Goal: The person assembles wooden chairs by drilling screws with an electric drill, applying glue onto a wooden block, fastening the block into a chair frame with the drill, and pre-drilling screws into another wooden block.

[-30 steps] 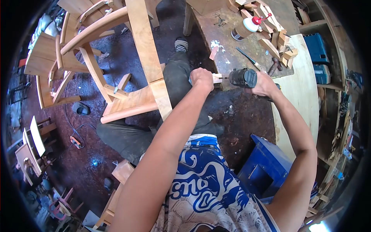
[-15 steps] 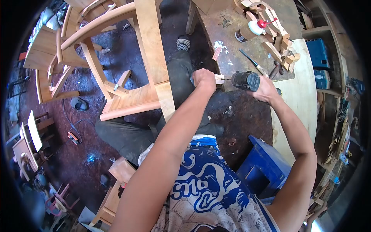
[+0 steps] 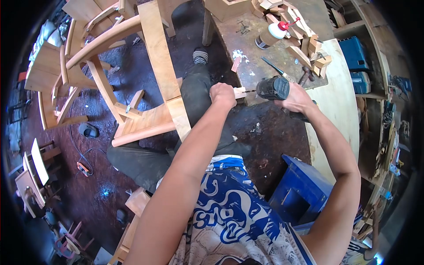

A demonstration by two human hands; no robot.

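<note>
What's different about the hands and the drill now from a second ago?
Hardly anything: the whole view shifted a little as the head camera moved. Nothing was picked up or let go. The left hand still grips the small wood piece, and the right hand still holds the drill pointed at it.

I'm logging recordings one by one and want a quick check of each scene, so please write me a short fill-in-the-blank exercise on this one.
1. The left hand holds a small block made of ____.
2. The right hand holds a drill whose ____ points toward that block.
3. The bottle on the table has a spout coloured ____.
4. The sock has a pattern of ____.

Missing words: wood; bit; red; stripes.
</note>
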